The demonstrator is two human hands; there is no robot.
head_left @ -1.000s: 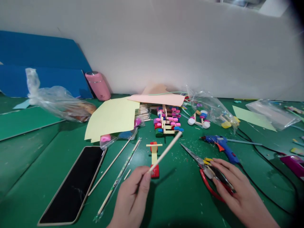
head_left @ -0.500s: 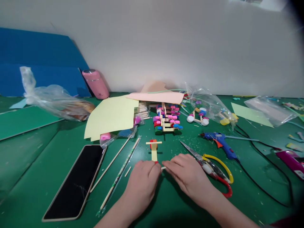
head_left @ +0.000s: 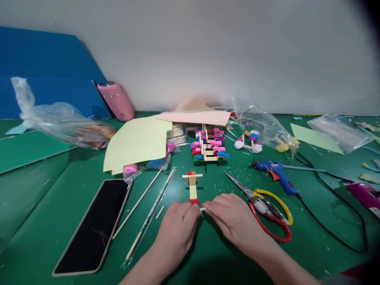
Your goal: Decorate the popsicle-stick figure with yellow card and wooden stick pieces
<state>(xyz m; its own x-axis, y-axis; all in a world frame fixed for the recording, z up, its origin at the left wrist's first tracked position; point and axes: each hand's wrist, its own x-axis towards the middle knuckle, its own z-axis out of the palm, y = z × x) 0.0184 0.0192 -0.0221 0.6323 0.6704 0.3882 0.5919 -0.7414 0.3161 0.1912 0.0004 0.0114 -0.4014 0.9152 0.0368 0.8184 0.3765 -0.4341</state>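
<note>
My left hand (head_left: 179, 223) is closed at the near end of a small craft piece (head_left: 193, 192), a pale strip with red parts and a thin crossbar at its far end. A short pale stick (head_left: 203, 209) bridges the gap between both hands. The fingertips of my right hand (head_left: 231, 215) pinch the stick's right end. What my left fingertips grip is partly hidden behind them. A short loose stick (head_left: 160, 212) lies left of my left hand.
Left are a phone (head_left: 93, 227) and long sticks (head_left: 150, 213). Scissors (head_left: 267, 209) and a blue glue gun (head_left: 276, 174) with its cord lie right. Behind stand small colourful wheeled models (head_left: 210, 146), yellow paper (head_left: 138, 142), plastic bags and a pink bottle (head_left: 117, 101).
The view has shifted slightly. More of the red part at the near end of the craft piece shows above my left hand. Both hands keep nearly the same pose.
</note>
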